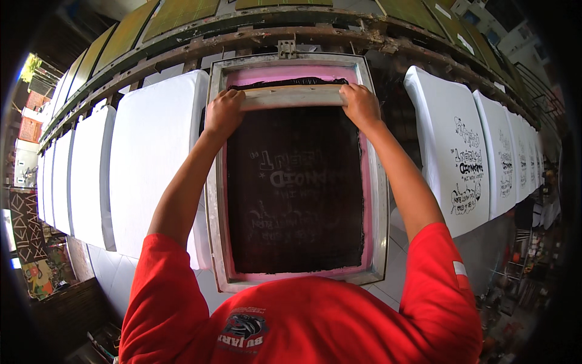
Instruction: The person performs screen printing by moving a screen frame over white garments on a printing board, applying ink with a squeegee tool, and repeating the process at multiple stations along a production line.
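Strong light glares off the white panels (154, 158) left of the screen frame (380, 242), washing out their surfaces; the printed panels (445, 124) to its right look greyer. Inside it, black ink (297, 200) sits dim. Above it, fisheye distortion bows the rails (254, 19); far around it, corners fade to black.

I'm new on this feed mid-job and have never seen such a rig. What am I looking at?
There is no robot here: a person works bare-handed. The one view comes from a wide camera on their head, looking down, so straight edges bend and picture left is their left.

The left hand and right hand grip opposite ends of a pale bar. It spans the far part of a framed screen, whose middle is black with pink margins. To the left are plain white panels; to the right, white panels with black print.
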{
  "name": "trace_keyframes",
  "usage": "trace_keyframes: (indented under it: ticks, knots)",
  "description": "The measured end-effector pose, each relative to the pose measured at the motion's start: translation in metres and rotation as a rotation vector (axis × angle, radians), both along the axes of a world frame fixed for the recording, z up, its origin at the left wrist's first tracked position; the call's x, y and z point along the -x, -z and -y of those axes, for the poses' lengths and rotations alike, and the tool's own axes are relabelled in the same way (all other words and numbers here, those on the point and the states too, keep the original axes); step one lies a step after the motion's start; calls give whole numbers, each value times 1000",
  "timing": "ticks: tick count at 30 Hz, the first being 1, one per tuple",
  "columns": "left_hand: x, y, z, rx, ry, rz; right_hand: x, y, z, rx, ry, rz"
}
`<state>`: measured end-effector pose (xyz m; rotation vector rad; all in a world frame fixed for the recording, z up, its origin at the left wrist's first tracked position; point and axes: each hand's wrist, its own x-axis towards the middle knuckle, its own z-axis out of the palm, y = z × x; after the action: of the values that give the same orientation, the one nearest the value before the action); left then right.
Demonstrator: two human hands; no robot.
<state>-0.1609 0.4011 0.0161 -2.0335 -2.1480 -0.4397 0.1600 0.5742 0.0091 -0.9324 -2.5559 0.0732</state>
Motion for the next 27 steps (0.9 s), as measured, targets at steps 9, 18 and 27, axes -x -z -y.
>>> trace_keyframes:
  ticks: [9,18,27]
  knots:
    - [-11,-93,43,427,114,135,-35,-96,44,322,-176,251]
    - [-114,-102,245,525,164,298,-132,-125,252,610,-111,286]
    - [-159,-77,321,454,21,223,-165,-80,334,361,-30,210]
